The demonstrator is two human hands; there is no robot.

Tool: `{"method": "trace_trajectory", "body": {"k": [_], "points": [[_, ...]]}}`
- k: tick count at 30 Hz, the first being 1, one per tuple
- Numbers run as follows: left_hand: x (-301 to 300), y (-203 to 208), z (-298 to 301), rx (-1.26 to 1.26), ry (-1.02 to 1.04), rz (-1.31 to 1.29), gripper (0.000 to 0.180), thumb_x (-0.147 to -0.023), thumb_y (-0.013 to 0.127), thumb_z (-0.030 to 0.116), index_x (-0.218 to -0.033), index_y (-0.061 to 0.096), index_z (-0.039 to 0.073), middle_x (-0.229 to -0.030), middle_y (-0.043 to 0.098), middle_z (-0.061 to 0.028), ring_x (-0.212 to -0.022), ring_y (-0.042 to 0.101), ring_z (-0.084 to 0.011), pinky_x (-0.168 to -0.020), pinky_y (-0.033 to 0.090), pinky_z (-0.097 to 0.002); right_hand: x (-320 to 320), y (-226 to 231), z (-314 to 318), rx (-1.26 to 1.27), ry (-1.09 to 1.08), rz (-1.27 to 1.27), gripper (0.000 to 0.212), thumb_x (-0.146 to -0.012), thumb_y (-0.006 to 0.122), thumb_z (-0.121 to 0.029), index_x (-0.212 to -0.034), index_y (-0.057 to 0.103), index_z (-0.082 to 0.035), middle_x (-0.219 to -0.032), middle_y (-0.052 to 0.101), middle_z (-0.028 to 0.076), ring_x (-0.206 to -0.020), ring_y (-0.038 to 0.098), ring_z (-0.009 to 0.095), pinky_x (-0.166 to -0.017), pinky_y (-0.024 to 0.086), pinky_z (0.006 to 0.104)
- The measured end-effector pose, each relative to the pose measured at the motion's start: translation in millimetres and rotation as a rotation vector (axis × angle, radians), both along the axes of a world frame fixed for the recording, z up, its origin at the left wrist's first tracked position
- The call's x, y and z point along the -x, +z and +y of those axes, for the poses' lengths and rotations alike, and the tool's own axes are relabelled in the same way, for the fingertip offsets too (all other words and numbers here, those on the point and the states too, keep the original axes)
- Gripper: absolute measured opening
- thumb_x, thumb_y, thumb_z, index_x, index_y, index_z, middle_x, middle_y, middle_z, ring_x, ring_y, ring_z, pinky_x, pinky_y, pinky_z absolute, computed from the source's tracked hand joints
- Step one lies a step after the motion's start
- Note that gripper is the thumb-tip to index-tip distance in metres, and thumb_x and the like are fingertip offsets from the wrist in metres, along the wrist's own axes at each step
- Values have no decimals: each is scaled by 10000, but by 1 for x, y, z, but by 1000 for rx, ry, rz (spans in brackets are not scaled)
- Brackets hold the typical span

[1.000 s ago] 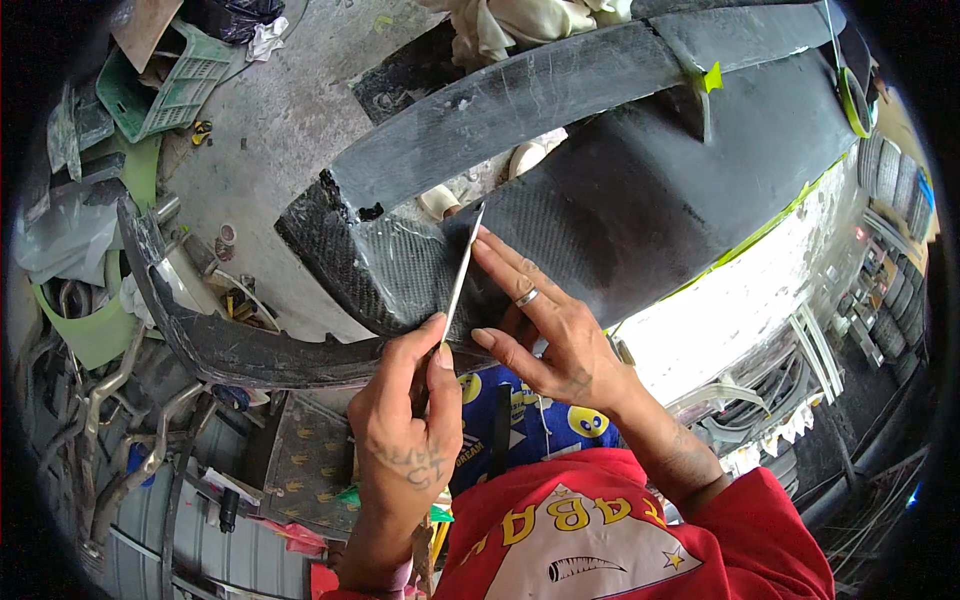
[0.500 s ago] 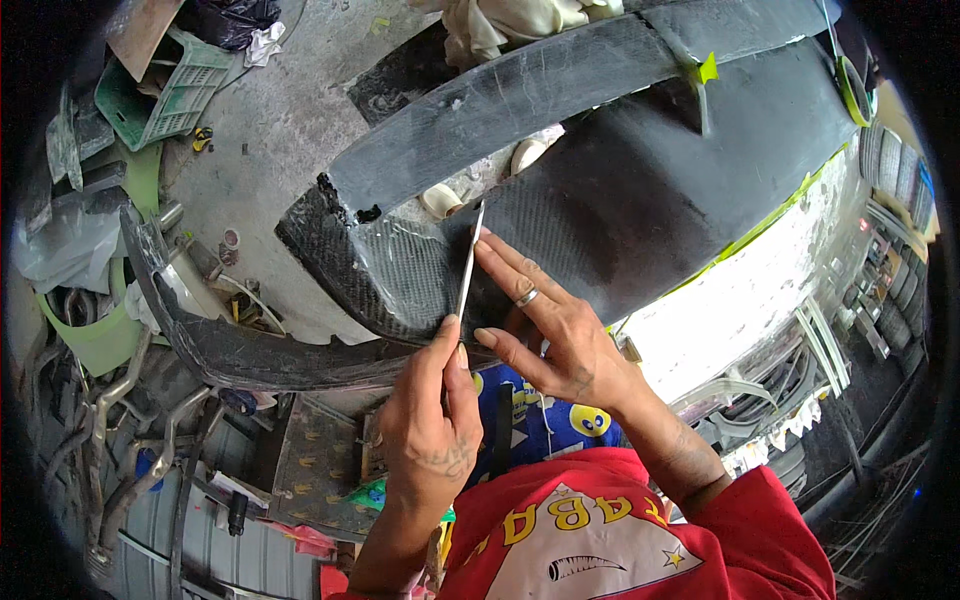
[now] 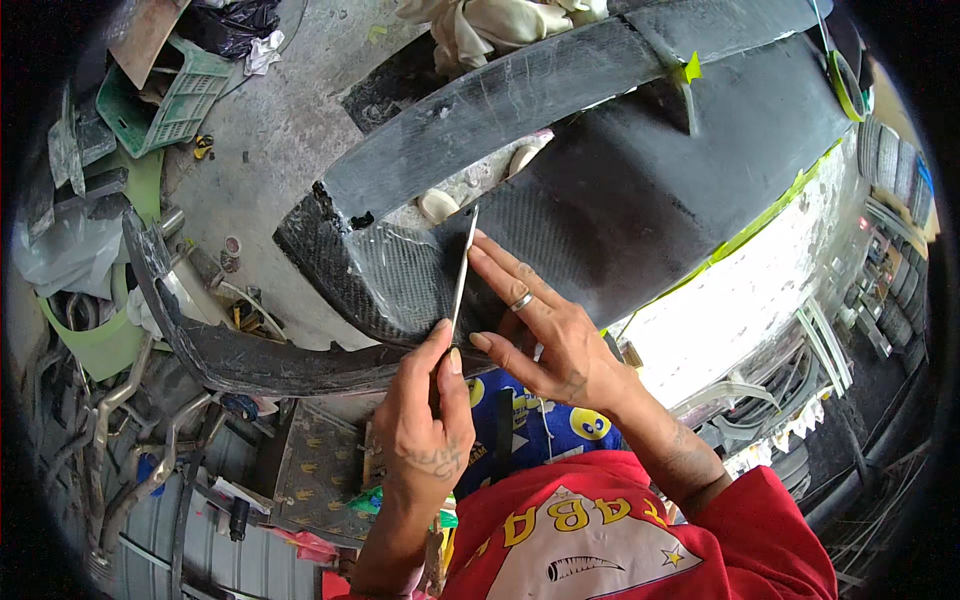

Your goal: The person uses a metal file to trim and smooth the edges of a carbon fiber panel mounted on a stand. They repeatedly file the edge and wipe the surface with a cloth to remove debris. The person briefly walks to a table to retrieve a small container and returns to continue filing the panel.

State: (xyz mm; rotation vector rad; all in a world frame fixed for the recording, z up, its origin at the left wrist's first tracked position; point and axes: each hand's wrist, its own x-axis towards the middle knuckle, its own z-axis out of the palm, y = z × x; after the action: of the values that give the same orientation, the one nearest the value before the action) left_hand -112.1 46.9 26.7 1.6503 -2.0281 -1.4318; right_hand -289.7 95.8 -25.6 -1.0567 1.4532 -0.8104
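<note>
My left hand (image 3: pixel 425 425) pinches the near end of a thin, pale, flat strip (image 3: pixel 461 280) between thumb and fingers. The strip slants away from me, edge toward the view, across a dark carbon-fibre car body panel (image 3: pixel 620 200), its far tip by the panel's inner edge. My right hand (image 3: pixel 560 345), wearing a ring, lies over the panel with fingers stretched out. Its leading fingertips touch the strip's right side and its thumb is held apart. Whether the strip is a blade or a file I cannot tell.
A curved grey bar (image 3: pixel 480 120) arches over the panel's far side. Whitish cloth (image 3: pixel 490 30) is bunched behind it. Yellow-green tape (image 3: pixel 745 235) runs along the panel's right edge, and a tape roll (image 3: pixel 848 88) hangs at the right. A green crate (image 3: pixel 170 100) and bent metal pipes (image 3: pixel 120 410) are at the left.
Both hands and the strip have shifted slightly left and toward me. The panel and curved bar also appear a little farther left. The left hand's pinch on the strip continues.
</note>
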Motion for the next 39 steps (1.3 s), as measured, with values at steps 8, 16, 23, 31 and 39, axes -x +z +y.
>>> {"method": "trace_trajectory", "body": {"k": [8, 16, 23, 31, 39], "points": [[8, 9, -29, -5, -111, 25, 270, -1005, 624, -17, -1272, 652, -46, -1100, 743, -223, -958, 773, -329, -769, 619, -374, -1, 0, 3, 4, -83, -30, 813, -930, 721, -59, -1635, 318, -36, -1683, 301, 250, -1272, 550, 354, -972, 524, 378], [16, 16, -48, -76, -175, -16, 273, -994, 627, -23, -1265, 657, -42, -1032, 743, -229, -900, 772, -347, -721, 599, -390, -2, -3, 3, 12, -137, -82, 835, -926, 725, -5, -1646, 305, -57, -1702, 272, 235, -1001, 732, 238, -692, 619, 289], [20, 21, -52, -45, -164, -67, 239, -997, 634, -16, -1225, 704, -29, -963, 758, -146, -728, 693, -122, -657, 540, -291, 0, -3, 2, 1, -119, -94, 841, -938, 719, -57, -1654, 277, -58, -1700, 265, 241, -1216, 657, 360, -823, 616, 359], [30, 34, -77, -74, -299, -120, 244, -974, 626, -41, -1213, 672, -52, -943, 729, -206, -775, 718, -278, -668, 560, -362, 0, -2, 0, -4, -116, -112, 871, -926, 729, -39, -1659, 258, -55, -1715, 230, 232, -1154, 692, 299, -735, 626, 319], [40, 38, -86, 18, -365, -133, 209, -969, 634, -28, -1166, 703, -38, -878, 736, -158, -695, 699, -193, -651, 529, -307, 1, 1, -1, -68, -126, -139, 879, -928, 736, -128, -1666, 258, -106, -1700, 274, 220, -1310, 583, 439, -916, 601, 413]]}}
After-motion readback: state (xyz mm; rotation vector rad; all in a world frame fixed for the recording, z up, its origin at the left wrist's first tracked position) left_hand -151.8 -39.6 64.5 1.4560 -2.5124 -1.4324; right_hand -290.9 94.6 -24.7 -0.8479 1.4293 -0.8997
